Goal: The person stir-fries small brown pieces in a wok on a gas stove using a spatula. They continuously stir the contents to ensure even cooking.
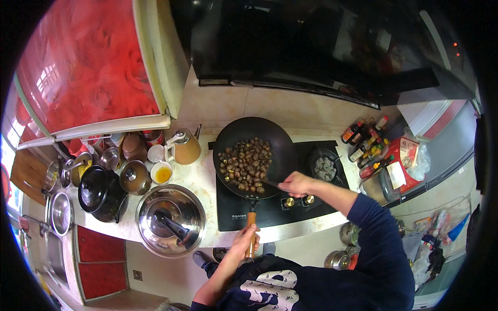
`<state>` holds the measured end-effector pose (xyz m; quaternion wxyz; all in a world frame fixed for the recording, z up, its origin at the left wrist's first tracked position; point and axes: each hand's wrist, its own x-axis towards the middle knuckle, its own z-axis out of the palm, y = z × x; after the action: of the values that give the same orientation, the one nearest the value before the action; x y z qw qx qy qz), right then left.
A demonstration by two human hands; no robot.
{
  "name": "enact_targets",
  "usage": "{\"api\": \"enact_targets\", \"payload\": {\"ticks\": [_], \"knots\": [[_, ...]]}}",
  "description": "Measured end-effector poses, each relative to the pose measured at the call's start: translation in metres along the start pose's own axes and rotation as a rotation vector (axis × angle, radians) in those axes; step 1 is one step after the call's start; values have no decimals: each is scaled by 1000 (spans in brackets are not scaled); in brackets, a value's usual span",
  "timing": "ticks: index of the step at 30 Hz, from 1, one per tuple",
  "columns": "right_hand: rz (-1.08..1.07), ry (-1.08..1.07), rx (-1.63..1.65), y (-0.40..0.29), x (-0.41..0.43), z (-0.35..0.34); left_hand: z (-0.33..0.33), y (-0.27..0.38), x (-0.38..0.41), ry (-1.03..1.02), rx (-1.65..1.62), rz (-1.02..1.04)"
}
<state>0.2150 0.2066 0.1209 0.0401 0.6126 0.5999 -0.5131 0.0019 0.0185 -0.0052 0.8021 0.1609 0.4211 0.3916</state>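
A large dark wok (282,155) sits over the left burner of a black gas hob (241,217). Brown chestnuts (247,161) are heaped in its left and middle part, a few with pale yellow flesh showing. My left hand (243,241) is wrapped around the wok's wooden handle (252,221), which points towards me. In my right hand (297,184) is a thin metal utensil (272,182), whose far end reaches in among the chestnuts at the wok's right side. That end is partly hidden, so its exact kind is unclear.
A glass-and-steel lid (171,221), a black pot (99,190), a bowl of yellow liquid (162,173) and a kettle (184,147) stand to the left. Sauce bottles (367,144) crowd the right side, past the bare burner (325,168). A range hood (311,50) overhangs the back.
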Motion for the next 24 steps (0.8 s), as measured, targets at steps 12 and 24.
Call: {"api": "enact_targets", "payload": {"ticks": [12,24], "knots": [[-74,-295,995,21,-6,-10,-3,4,-7,69,78,8],[-255,583,-962,-27,-58,-107,-1,5,-7,60,72,-1]]}}
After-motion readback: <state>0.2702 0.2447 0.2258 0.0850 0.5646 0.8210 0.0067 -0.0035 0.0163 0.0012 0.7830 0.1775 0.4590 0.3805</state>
